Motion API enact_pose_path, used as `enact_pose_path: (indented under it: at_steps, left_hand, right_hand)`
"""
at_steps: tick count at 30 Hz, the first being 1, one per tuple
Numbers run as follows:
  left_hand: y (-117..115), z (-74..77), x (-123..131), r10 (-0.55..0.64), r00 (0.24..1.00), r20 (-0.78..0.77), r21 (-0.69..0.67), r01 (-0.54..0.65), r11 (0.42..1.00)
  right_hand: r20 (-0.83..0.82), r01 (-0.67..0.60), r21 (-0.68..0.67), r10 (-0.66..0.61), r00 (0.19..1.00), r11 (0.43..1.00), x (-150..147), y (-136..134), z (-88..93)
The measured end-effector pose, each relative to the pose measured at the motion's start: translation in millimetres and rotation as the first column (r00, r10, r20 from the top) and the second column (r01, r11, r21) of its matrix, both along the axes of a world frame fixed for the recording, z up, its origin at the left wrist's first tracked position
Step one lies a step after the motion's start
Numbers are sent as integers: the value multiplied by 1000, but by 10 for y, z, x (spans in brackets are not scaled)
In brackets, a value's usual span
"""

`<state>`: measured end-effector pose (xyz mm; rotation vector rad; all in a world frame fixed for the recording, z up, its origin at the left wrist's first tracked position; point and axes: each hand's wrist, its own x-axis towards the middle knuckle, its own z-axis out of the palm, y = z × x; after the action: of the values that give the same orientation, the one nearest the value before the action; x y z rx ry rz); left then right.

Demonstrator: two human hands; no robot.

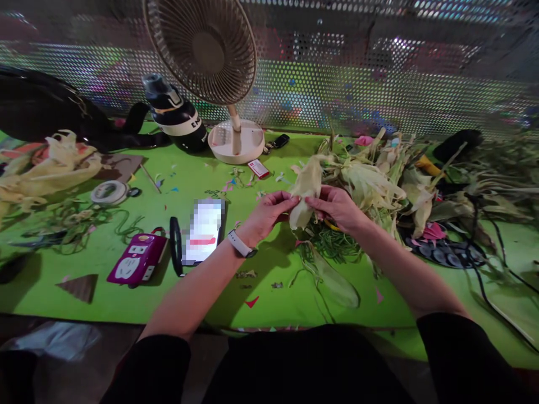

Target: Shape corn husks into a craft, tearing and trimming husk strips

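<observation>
Between my two hands is a pale corn husk [306, 182], held up off the green table [269, 247]. My left hand [273, 210], with a white-banded watch on the wrist, pinches its left edge. My right hand [334, 206] grips the right side between thumb and fingers. Behind and right of my hands lies a heap of dried corn husks [366, 182]. Under my right hand are thin green strands [341, 244]. A single loose husk [334, 280] rests nearer to me, below the hands.
A fan [236, 140] and a black bottle [181, 123] stand at the back. Left of my arm lie a lit phone [206, 230], a purple device [137, 258] and a tape roll [109, 192]. Black cables [478, 269] cross the right side; paper scraps are scattered about.
</observation>
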<state>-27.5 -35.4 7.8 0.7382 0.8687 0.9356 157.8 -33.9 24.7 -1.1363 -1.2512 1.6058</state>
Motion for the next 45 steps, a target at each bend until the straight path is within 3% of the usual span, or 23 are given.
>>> enact_pose_path:
  at_steps: [20,28,36,41,45]
  left_hand:
    - [19,-68,13,-56,998,3,23,56,998]
    - [16,-96,-21,-52,996,-76,172,64,983]
    - [14,-86,22,-53,998,-18,35,54,998]
    - [0,-74,16,-54,998,-22,27,54,998]
    - [4,-74,-8,-145,989,-16,0,145,989]
  right_hand:
    - [75,84,4,-84,994,996,-20,19,-11]
    - [59,85,1,-85,995,996,2,31,-3]
    - [60,49,-37,-47,997,998,19,29,-5]
    - [62,-53,-86,59,996,995,7,17,0]
    - [36,-75,-101,79,996,992,-4,14,-4]
